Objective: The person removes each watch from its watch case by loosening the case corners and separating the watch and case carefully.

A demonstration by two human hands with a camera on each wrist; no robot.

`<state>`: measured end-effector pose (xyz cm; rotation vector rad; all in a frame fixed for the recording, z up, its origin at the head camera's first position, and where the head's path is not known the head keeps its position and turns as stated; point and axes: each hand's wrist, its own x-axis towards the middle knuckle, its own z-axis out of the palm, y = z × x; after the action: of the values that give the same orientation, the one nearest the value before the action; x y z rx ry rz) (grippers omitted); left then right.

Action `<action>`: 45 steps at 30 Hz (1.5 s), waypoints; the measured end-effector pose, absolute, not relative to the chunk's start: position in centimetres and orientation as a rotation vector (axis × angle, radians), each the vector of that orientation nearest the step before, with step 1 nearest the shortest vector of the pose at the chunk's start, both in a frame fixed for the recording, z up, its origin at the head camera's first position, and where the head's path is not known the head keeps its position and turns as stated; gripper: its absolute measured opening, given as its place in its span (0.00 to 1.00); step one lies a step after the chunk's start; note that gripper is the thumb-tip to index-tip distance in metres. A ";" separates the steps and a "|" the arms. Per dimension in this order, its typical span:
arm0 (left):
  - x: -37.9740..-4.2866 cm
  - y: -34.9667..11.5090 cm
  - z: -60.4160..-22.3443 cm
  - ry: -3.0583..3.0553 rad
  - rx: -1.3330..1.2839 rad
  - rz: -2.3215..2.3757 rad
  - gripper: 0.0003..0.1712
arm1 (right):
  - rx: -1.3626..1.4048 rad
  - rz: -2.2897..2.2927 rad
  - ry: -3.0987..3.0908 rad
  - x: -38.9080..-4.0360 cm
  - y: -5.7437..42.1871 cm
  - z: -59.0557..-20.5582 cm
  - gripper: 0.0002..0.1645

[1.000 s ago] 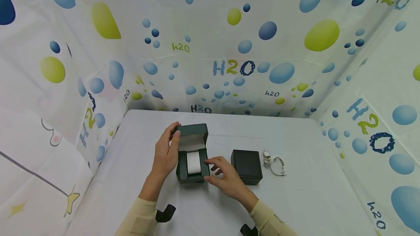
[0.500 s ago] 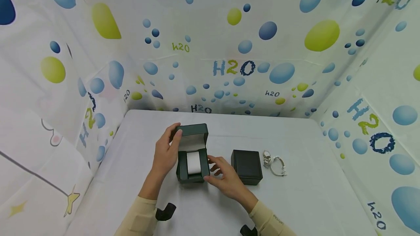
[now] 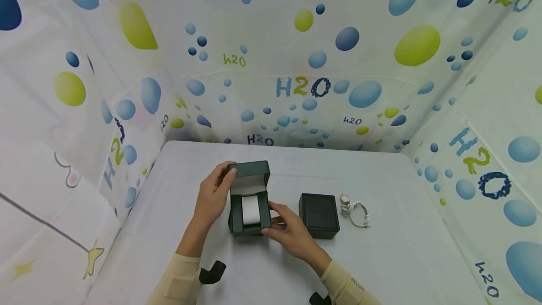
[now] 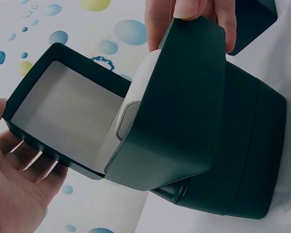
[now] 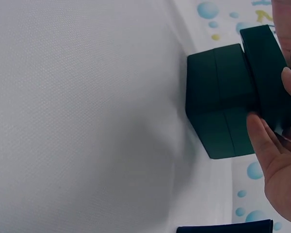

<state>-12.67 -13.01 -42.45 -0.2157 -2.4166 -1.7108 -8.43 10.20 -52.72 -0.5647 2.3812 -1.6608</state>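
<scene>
A dark green watch box (image 3: 265, 211) with its lid raised stands at the middle of the table, a white cushion (image 3: 251, 210) inside. In the left wrist view it sits on a second, closed green box (image 4: 254, 150), slightly askew on it. My left hand (image 3: 211, 197) holds the raised lid (image 4: 82, 63) by its left side, thumb at the edge and fingers behind. With thumb and fingers, my right hand (image 3: 293, 232) pinches the front right part of the upper box. From the right wrist view, its thumb and fingers lie about that box's corner.
Right of the boxes stands a closed black box (image 3: 319, 214). Beyond it lie silvery looped pieces (image 3: 357, 214), like watches or bracelets, too small to tell. A printed curtain (image 3: 302, 51) encloses the white table (image 3: 394, 267) at the back and sides.
My right fingers have slid from the box's top right rim down onto its side. My left hand keeps its hold on the lid; the boxes have hardly moved.
</scene>
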 end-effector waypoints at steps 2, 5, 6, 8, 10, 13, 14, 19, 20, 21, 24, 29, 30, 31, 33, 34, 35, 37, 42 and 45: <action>-12.5 -13.1 -42.2 -2.424 -0.233 -1.710 0.19 | -0.570 -1.669 2.377 -8.4 10.2 -52.8 0.44; -12.4 -13.2 -42.2 -2.429 -0.252 -1.714 0.18 | -0.587 -1.671 2.383 -8.4 10.2 -52.8 0.45; -12.3 -13.3 -42.3 -2.432 -0.255 -1.714 0.18 | -0.596 -1.674 2.385 -8.4 10.2 -52.9 0.45; -12.2 -13.3 -42.4 -2.428 -0.258 -1.720 0.19 | -0.604 -1.680 2.386 -8.4 10.1 -52.9 0.46; -12.1 -13.4 -42.5 -2.426 -0.266 -1.722 0.19 | -0.603 -1.685 2.384 -8.3 10.1 -53.0 0.46; -12.0 -13.5 -42.7 -2.413 -0.298 -1.738 0.20 | -0.590 -1.694 2.376 -8.3 10.1 -53.0 0.46; -12.2 -13.7 -43.3 -2.406 -0.312 -1.741 0.20 | -0.588 -1.695 2.376 -8.3 10.0 -53.0 0.46; -12.5 -14.1 -43.8 -2.370 -0.389 -1.788 0.19 | -0.594 -1.712 2.374 -8.5 10.1 -53.1 0.46; -12.5 -14.1 -43.8 -2.369 -0.401 -1.790 0.19 | -0.601 -1.714 2.378 -8.5 10.1 -53.2 0.46; -12.3 -14.1 -43.2 -2.372 -0.409 -1.796 0.19 | -0.606 -1.717 2.379 -8.6 10.2 -53.2 0.46; -12.1 -14.2 -42.9 -2.382 -0.429 -1.799 0.19 | -0.628 -1.715 2.391 -8.6 10.2 -53.2 0.46; -11.9 -14.6 -43.3 -2.359 -0.494 -1.842 0.19 | -0.649 -1.720 2.392 -8.5 10.3 -53.3 0.45; -11.8 -14.7 -43.4 -2.352 -0.503 -1.860 0.20 | -0.652 -1.724 2.391 -8.5 10.3 -53.3 0.45; -11.8 -14.7 -43.5 -2.349 -0.510 -1.872 0.20 | -0.650 -1.727 2.388 -8.5 10.3 -53.3 0.45; -11.7 -14.8 -43.6 -2.341 -0.520 -1.894 0.20 | -0.667 -1.732 2.388 -8.5 10.3 -53.4 0.45; -11.6 -14.9 -43.6 -2.340 -0.522 -1.903 0.20 | -0.674 -1.734 2.388 -8.5 10.3 -53.4 0.45; -11.5 -15.0 -43.7 -2.339 -0.526 -1.910 0.20 | -0.678 -1.736 2.386 -8.5 10.3 -53.5 0.45; -11.4 -15.0 -43.9 -2.338 -0.532 -1.910 0.20 | -0.679 -1.738 2.382 -8.5 10.3 -53.5 0.45; -11.1 -15.1 -44.5 -2.273 -0.602 -1.908 0.21 | -0.658 -1.735 2.369 -8.4 10.2 -53.2 0.45; -11.0 -15.0 -44.9 -2.197 -0.675 -1.908 0.21 | -0.637 -1.726 2.371 -8.3 10.2 -53.0 0.45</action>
<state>-11.00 -15.05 -44.95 -0.6752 -2.1970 -1.9083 -8.29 10.20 -53.02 -0.6373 2.3706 -1.7263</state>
